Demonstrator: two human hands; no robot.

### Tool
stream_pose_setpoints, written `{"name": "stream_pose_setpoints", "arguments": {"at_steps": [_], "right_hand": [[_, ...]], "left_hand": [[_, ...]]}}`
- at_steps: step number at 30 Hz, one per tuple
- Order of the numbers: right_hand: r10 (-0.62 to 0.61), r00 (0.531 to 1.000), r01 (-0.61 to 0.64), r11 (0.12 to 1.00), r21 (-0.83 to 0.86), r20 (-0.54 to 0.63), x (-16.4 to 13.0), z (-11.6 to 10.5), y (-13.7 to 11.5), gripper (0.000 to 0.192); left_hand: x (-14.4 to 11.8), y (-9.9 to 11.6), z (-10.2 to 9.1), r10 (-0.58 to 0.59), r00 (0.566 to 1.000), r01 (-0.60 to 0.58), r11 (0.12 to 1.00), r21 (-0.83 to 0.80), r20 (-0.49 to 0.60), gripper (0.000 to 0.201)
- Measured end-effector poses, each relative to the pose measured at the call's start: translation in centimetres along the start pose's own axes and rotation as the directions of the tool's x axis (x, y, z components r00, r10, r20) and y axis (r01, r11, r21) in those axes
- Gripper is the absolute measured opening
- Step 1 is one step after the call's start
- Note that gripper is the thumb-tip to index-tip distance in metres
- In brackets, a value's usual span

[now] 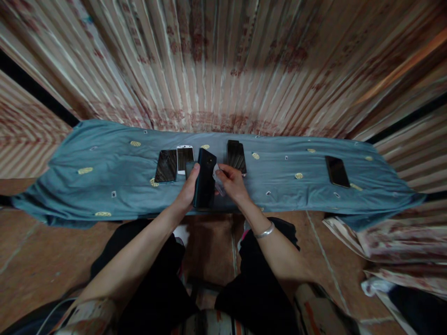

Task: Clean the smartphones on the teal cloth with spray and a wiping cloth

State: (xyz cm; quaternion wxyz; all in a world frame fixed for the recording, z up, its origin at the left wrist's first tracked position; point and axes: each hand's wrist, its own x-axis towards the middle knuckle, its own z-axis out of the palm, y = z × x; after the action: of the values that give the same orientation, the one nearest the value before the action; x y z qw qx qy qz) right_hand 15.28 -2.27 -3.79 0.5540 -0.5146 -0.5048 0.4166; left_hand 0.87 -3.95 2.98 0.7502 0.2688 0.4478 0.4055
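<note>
Fingers of the left hand point(188, 188) wrap narrowly around the left edge of a dark phone point(205, 179), thumb laid up along its side, so that the phone stands tilted on its lower end near the front edge of the bench point(104, 186), at about the six o'clock side of the group of handsets. Just beside it at three o'clock, the right hand point(233, 184) has its fingers pinched on a small pale piece point(217, 175) that touches the phone's right edge; what the piece is cannot be told. A silver bangle point(264, 231) circles the right wrist. A blue-grey cloth with small yellow oval marks covers the bench. Behind the held phone, at about eleven o'clock, a white phone point(185, 158) lies flat with its screen up, and a black phone point(166, 165) lies just beside it at nine o'clock, the two nearly touching. At one o'clock from the held phone lies another dark handset point(236, 157), close to the right hand's knuckles. Well apart, toward three o'clock near the far end of the bench, one more black phone point(337, 171) lies alone at a slight angle. A striped patterned curtain point(223, 65) hangs behind the bench at twelve o'clock, and folded patterned fabric point(394, 246) rests on the floor at about four o'clock.
</note>
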Motion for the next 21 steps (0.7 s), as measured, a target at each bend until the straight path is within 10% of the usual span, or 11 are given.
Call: {"name": "stream_pose_setpoints", "arguments": {"at_steps": [5, 10, 15, 21], "right_hand": [[-0.106, 0.994, 0.106, 0.948, -0.300, 0.018, -0.7, -0.2, -0.5, 0.026], [-0.304, 0.946, 0.303, 0.714, -0.631, 0.111, -1.8, 0.1, -1.0, 0.033], [-0.434, 0.872, 0.453, 0.542, -0.708, 0.226, -2.4, 0.4, -1.5, 0.040], [-0.459, 0.851, 0.494, 0.534, -0.686, 0.256, -2.9, 0.2, -2.6, 0.043]], "left_hand": [[0.3, -0.3, -0.2, -0.022, 0.999, 0.023, 1.000, 0.012, -0.025, 0.046], [0.7, -0.5, -0.1, 0.023, 0.997, -0.024, 1.000, -0.012, -0.077, 0.043], [1.1, -0.6, -0.3, 0.041, 0.997, -0.044, 0.998, -0.049, -0.062, 0.042], [1.3, -0.8, -0.1, 0.043, 0.999, -0.046, 0.995, -0.087, -0.028, 0.048]]}}
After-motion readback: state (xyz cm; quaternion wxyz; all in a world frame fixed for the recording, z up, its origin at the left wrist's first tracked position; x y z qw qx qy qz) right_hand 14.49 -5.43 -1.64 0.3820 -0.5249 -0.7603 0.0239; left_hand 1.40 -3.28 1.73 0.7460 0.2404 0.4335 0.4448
